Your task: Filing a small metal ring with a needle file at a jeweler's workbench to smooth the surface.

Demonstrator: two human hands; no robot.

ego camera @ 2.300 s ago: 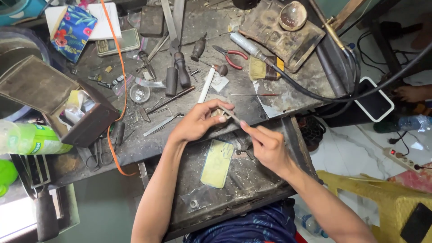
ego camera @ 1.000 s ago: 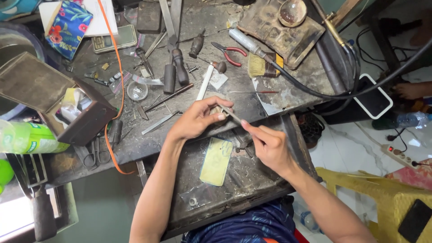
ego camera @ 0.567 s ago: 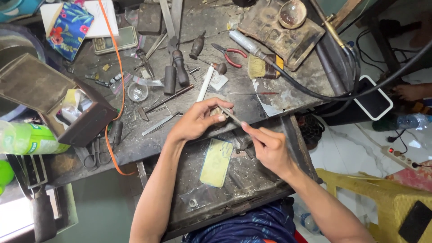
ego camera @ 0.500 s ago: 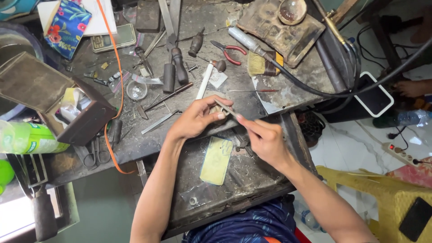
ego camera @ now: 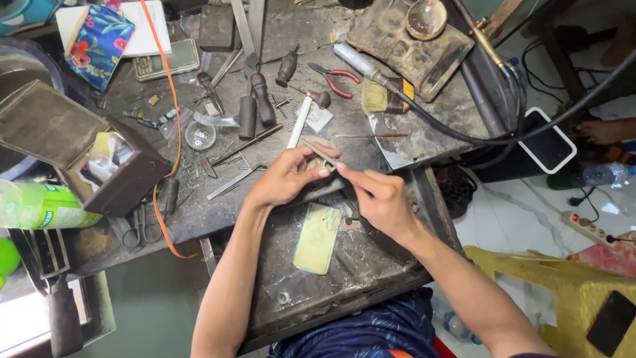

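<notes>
Right hand (ego camera: 377, 199) slid its pinched file (ego camera: 322, 154) forward; left hand (ego camera: 288, 176) grips small workpiece

We see a dark, scratched worktop (ego camera: 424, 142) full of tools. On it lie red-handled pliers (ego camera: 336, 78), a small metal dish (ego camera: 199, 135), a pocket scale (ego camera: 165, 59), an open brown box (ego camera: 86, 156) and scissors (ego camera: 140, 229). In the pull-out tray (ego camera: 371, 265) below lies a yellow flat plate (ego camera: 318, 238).
</notes>
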